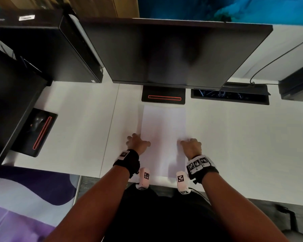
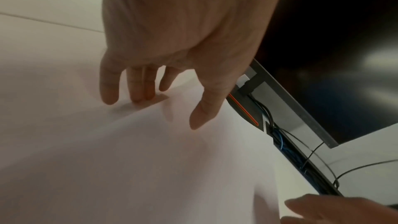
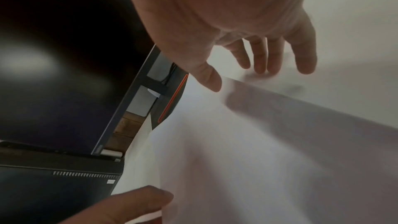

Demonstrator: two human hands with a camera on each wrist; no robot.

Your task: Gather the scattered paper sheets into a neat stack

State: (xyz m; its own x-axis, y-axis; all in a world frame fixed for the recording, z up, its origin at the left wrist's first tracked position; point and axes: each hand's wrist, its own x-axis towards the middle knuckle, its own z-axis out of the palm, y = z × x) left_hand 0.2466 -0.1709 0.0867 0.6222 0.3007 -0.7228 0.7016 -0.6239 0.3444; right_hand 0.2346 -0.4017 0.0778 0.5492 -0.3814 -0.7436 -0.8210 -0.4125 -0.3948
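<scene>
bare forearms, black fabric wrist straps w/ white square-code marker tags, white pod-shaped cams w/ b&w codes at 6 o'clock of each wrist, black top

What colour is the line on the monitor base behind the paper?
Red-orange, on the black monitor base; clearest in the head view.

Head view: even indoor light, bright white desk, strong wide-angle bowing toward the frame edges, slight softness throughout. Wrist views: dimmer, motion-blurred, near palms out of focus. Grey hand shadows fall across the paper; pale glare patches smear the dark monitor screen.
</scene>
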